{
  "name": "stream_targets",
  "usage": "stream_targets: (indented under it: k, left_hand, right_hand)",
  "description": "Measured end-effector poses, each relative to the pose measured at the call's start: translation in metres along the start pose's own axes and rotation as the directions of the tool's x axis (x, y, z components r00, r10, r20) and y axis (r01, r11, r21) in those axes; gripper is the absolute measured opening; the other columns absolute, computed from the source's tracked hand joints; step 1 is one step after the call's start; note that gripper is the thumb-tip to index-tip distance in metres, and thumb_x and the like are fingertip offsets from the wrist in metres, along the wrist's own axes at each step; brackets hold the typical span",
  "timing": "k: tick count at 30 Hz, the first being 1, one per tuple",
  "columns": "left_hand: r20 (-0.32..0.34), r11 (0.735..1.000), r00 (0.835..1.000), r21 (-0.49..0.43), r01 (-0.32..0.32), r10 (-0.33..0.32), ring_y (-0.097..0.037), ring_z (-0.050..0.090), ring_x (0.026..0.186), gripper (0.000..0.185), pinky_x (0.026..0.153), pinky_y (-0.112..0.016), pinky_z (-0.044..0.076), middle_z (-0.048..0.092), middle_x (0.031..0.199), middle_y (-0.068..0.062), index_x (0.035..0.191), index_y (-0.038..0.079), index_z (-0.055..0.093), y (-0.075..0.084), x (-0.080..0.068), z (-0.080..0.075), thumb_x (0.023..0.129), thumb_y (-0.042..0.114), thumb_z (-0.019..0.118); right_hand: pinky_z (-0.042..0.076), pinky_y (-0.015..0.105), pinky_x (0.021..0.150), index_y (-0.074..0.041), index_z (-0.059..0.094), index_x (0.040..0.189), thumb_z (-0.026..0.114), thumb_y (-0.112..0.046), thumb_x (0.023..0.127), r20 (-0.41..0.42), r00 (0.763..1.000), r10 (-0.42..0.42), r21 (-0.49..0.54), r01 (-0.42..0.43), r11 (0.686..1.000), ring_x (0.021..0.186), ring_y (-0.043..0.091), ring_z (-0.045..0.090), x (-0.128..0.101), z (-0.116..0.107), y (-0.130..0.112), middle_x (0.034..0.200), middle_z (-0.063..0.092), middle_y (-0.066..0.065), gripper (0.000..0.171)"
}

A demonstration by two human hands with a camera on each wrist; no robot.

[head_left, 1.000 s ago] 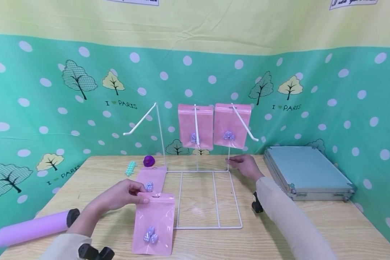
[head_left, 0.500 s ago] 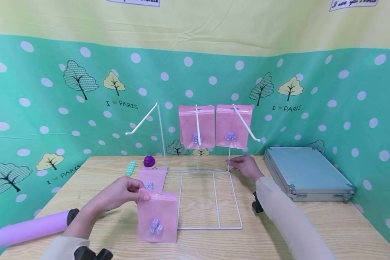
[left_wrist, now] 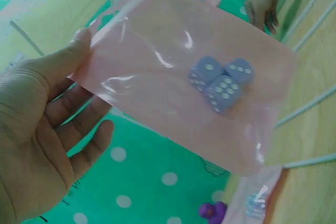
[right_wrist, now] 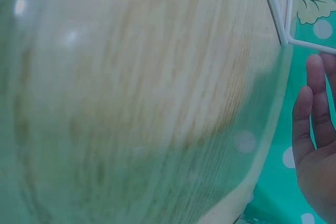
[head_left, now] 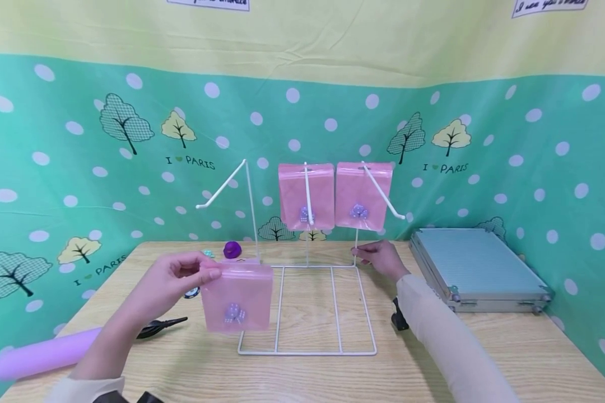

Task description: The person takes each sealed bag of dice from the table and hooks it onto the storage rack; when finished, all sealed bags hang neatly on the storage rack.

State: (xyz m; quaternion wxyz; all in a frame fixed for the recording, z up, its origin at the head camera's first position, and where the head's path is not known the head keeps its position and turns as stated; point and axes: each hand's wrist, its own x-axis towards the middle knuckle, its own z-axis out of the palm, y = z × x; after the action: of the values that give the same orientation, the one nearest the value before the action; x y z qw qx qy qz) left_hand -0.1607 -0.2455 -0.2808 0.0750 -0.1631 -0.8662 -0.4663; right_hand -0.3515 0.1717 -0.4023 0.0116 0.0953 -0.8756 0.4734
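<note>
My left hand (head_left: 163,282) pinches the top corner of a pink zip bag (head_left: 217,308), held up before the white wire rack (head_left: 307,354). Inside the bag, the left wrist view shows 3 lilac dice (left_wrist: 223,85). With thumb and fingertips my right hand (head_left: 383,260) holds the rack's right upright low down. One pink bag (head_left: 294,193) hangs on the middle hook (head_left: 308,198); another pink bag (head_left: 348,190) hangs on the right hook (head_left: 385,198). The left hook (head_left: 219,187) carries nothing. Behind the held bag lies another pink bag (left_wrist: 262,190), mostly hidden in the head view.
A light-blue ridged case (head_left: 484,263) stands at the right. A purple rubber duck (head_left: 232,249) is near the back edge. At the left lie a lilac cylinder (head_left: 45,355) and a black pointed item (head_left: 163,326). A patterned curtain (head_left: 302,112) hangs behind the table.
My left hand has raised the pink bag from low at the front to a higher spot, covering most of the bag on the table. My right hand stays on the upright.
</note>
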Motion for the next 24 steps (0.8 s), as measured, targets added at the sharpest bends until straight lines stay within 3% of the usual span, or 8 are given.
stream_targets:
  k: [7,13,17,21,24]
  left_hand:
    - [-0.125,0.988,0.985,-0.088,-0.126,0.115,-0.012,0.069,0.077,0.009,0.077,-0.021,0.055,0.076,0.094,0.005,0.094,0.007,0.074,0.017,-0.001,-0.004,0.098,0.004,0.067]
    - [-0.252,0.944,0.955,-0.249,-0.217,0.153,-0.012,0.068,0.076,0.015,0.076,-0.019,0.054,0.076,0.091,-0.002,0.095,0.007,0.076,0.028,-0.001,-0.007,0.096,-0.004,0.065]
    - [-0.348,0.910,0.928,-0.329,-0.253,0.133,-0.012,0.065,0.074,0.016,0.073,-0.019,0.053,0.075,0.090,-0.002,0.093,0.006,0.076,0.034,0.000,-0.006,0.097,-0.005,0.064]
    - [-0.444,0.875,0.888,-0.376,-0.306,0.120,-0.011,0.062,0.069,0.014,0.069,-0.019,0.052,0.073,0.083,-0.002,0.089,0.002,0.074,0.039,0.003,-0.005,0.097,-0.004,0.064]
    - [-0.488,0.828,0.863,-0.426,-0.365,0.130,-0.011,0.060,0.067,0.012,0.065,-0.019,0.051,0.071,0.078,-0.003,0.088,-0.003,0.072,0.040,0.006,-0.004,0.097,-0.004,0.063]
  right_hand:
    - [0.058,0.042,0.086,-0.001,0.075,0.115,0.069,-0.023,0.099,-0.001,1.000,0.002,-0.001,-0.002,1.000,0.085,0.026,0.073,-0.001,0.000,0.000,0.110,0.075,0.016,0.028]
    - [0.058,0.041,0.084,-0.001,0.074,0.117,0.068,-0.024,0.100,0.001,1.000,0.014,0.011,-0.014,1.000,0.086,0.025,0.073,-0.002,-0.001,-0.002,0.112,0.075,0.016,0.029]
    - [0.057,0.040,0.085,-0.002,0.074,0.118,0.068,-0.026,0.100,0.005,1.000,0.015,0.003,-0.015,1.000,0.086,0.025,0.073,-0.002,-0.001,-0.002,0.113,0.074,0.016,0.031]
    - [0.056,0.038,0.082,-0.001,0.073,0.119,0.068,-0.026,0.100,0.002,1.000,0.010,-0.006,-0.010,1.000,0.086,0.025,0.073,-0.002,-0.001,-0.002,0.113,0.074,0.016,0.032]
    - [0.056,0.038,0.081,-0.001,0.073,0.119,0.068,-0.026,0.100,0.000,1.000,0.012,-0.008,-0.012,1.000,0.086,0.025,0.073,-0.002,-0.001,-0.002,0.112,0.074,0.016,0.032]
